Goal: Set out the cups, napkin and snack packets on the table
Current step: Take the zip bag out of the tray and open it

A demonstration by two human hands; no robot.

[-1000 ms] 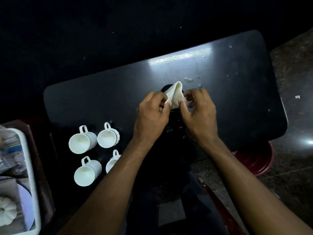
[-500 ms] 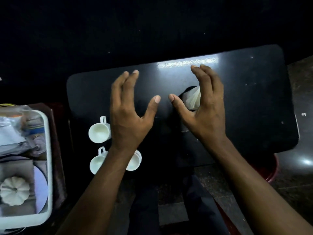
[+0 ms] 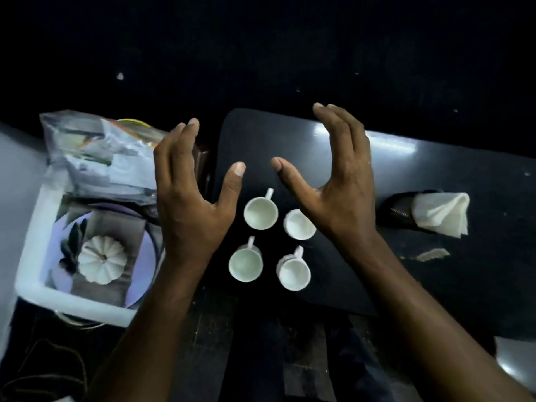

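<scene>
head view: the left hand (image 3: 185, 210) and right hand (image 3: 339, 192) hover with fingers spread, holding nothing. four small white ceramic cups (image 3: 261, 213) stand grouped on the glossy black desk (image 3: 435, 274), between and below the hands. the folded white cloth napkin (image 3: 441, 216) sits in a dark holder to the right. crinkled clear snack packets (image 3: 110, 158) lie in the white plastic tub (image 3: 37, 230) at left. the packets are probably light, soft and slippery; pinch an edge seam.
</scene>
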